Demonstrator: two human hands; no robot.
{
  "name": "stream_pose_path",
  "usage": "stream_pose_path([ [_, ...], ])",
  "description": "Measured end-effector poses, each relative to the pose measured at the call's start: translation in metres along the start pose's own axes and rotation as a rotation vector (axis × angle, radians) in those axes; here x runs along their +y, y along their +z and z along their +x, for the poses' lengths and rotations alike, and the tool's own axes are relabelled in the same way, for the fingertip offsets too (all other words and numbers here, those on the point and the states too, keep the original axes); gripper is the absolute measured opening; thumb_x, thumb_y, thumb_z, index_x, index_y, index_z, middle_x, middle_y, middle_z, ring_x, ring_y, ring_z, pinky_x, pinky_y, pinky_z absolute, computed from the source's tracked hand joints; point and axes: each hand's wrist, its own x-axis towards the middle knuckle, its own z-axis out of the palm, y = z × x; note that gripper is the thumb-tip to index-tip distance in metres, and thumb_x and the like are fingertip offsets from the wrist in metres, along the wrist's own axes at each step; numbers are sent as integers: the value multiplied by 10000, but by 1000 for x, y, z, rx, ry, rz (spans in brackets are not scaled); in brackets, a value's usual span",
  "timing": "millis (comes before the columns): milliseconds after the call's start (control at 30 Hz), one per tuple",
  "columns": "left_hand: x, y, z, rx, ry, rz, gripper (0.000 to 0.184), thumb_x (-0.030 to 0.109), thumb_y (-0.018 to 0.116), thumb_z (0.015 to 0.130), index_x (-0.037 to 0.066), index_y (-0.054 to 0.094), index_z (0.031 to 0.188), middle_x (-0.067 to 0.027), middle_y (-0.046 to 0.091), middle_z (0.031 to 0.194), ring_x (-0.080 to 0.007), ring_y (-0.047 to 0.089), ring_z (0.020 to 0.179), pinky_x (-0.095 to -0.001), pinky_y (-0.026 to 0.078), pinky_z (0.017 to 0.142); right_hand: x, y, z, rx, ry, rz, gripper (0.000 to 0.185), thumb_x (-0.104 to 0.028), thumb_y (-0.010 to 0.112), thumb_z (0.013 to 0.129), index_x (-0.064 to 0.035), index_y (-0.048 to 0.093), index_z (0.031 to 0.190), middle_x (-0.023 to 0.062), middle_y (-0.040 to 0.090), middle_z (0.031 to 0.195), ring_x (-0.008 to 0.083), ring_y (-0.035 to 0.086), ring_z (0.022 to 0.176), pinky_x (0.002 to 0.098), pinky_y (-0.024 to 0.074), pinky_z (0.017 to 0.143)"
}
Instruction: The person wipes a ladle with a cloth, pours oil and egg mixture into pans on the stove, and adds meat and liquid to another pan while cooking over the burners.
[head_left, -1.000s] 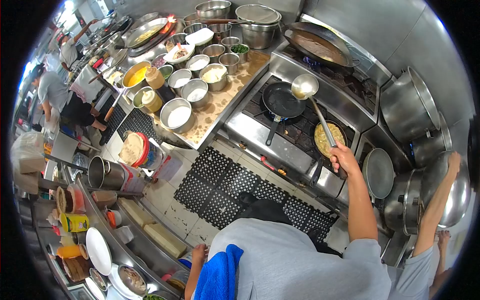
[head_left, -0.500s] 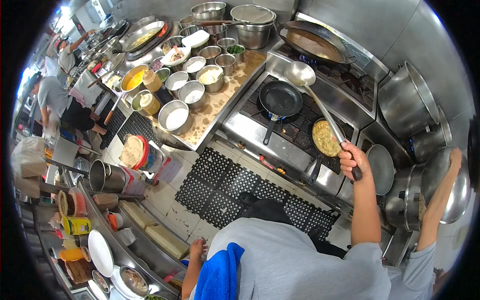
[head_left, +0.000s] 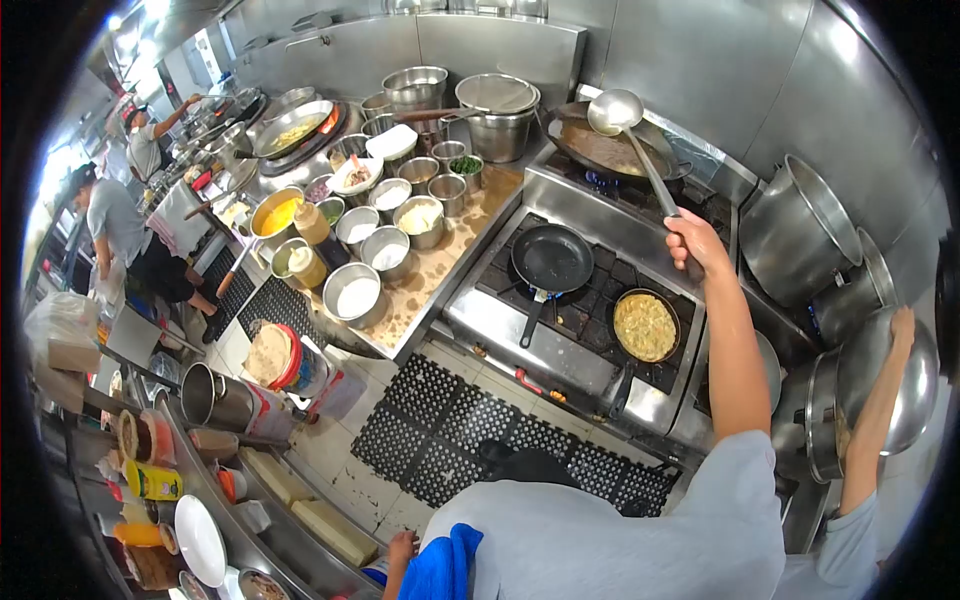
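My right hand (head_left: 697, 243) is wrapped round the handle of a metal ladle (head_left: 615, 112), whose bowl is over the large wok of brown liquid (head_left: 590, 143) on the back burner. Below it on the stove, a small pan holds a yellow egg-like round (head_left: 645, 327). To its left sits a black frying pan (head_left: 552, 258) with nothing in it, over a lit burner. Down by my side, my left hand (head_left: 403, 549) is near the blue towel (head_left: 443, 563), its fingers loosely curled and partly hidden.
Metal bowls, squeeze bottles and a yellow-liquid pot (head_left: 277, 212) crowd the left counter (head_left: 440, 270). Large pots (head_left: 800, 230) stand at right, where a co-worker's arm (head_left: 872, 420) reaches to a big metal lid or bowl (head_left: 915, 380). Two people work far left. Black mats (head_left: 430, 420) cover floor.
My right hand has risen and moved toward the back of the stove, carrying the ladle from near the black frying pan to over the wok. My left arm stays low.
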Motion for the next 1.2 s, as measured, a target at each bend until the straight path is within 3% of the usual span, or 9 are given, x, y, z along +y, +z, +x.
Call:
stream_pose_path([
  [133, -21, 1, 17, -26, 66, -31, 261, 230, 508, 812, 21, 585, 948, -134, 639, 881, -273, 626, 744, -372, 492, 607, -1, -3, 41, 191, -128, -619, 506, -161, 542, 805, -64, 408, 1284, 11, 505, 588, 94, 469, 413, 266, 403, 395],
  [200, -26, -3, 4, 34, 710, 952, 250, 221, 537, 747, 32, 611, 892, -144, 645, 873, -299, 623, 748, -389, 482, 649, -6, 4, 43, 352, -166, -833, 579, -167, 536, 788, -78, 371, 1336, 74, 582, 655, 145, 537, 446, 294, 454, 460],
  [367, -52, 7, 9, 64, 677, 803, 247, 245, 562, 709, 38, 625, 829, -146, 644, 853, -314, 615, 761, -394, 480, 685, -2, 9, 53, 447, -275, -947, 573, -145, 523, 792, -160, 366, 1343, 160, 623, 748, 190, 588, 480, 328, 481, 507],
  [500, -48, 12, 3, 109, 819, 853, 253, 247, 544, 748, 24, 624, 837, -155, 645, 837, -289, 619, 731, -385, 481, 683, 80, -29, 111, 681, -755, -1246, 619, -131, 527, 805, -216, 297, 1373, 201, 620, 740, 269, 608, 536, 383, 490, 519],
  [533, -47, 17, 4, 112, 816, 850, 253, 247, 544, 748, 24, 624, 837, -155, 645, 837, -289, 619, 731, -385, 481, 683, 76, -33, 111, 597, -621, -1223, 620, -127, 522, 803, -219, 296, 1372, 223, 618, 785, 312, 616, 601, 405, 492, 564],
  [600, -39, 28, 10, 75, 15, -202, 279, 261, 499, 800, 20, 625, 867, -141, 650, 820, -255, 618, 713, -376, 480, 682, 68, -35, 110, 514, -491, -1194, 621, -123, 517, 801, -221, 295, 1372, 244, 616, 830, 354, 624, 666, 426, 493, 609],
  [700, -21, 25, 13, 35, -23, -214, 298, 265, 467, 832, 24, 618, 922, -140, 650, 846, -240, 613, 712, -373, 476, 678, 88, -34, 103, 557, -481, -1149, 599, -134, 525, 795, -222, 327, 1354, 277, 592, 872, 435, 573, 840, 465, 452, 749],
  [967, 17, 8, 31, -61, 516, 682, 251, 235, 523, 779, 23, 601, 888, -178, 627, 865, -298, 606, 731, -394, 471, 662, 93, -23, 71, 548, -305, -1097, 645, -169, 545, 802, -271, 270, 1376, 260, 598, 879, 436, 577, 823, 474, 451, 725],
  [1200, 52, -1, 33, -78, 752, 913, 268, 263, 531, 758, 19, 593, 850, -181, 621, 817, -314, 602, 733, -398, 469, 647, 105, -64, 25, 426, -152, -611, 547, -220, 583, 814, -141, 389, 1319, 92, 556, 671, 169, 513, 487, 324, 441, 470],
])
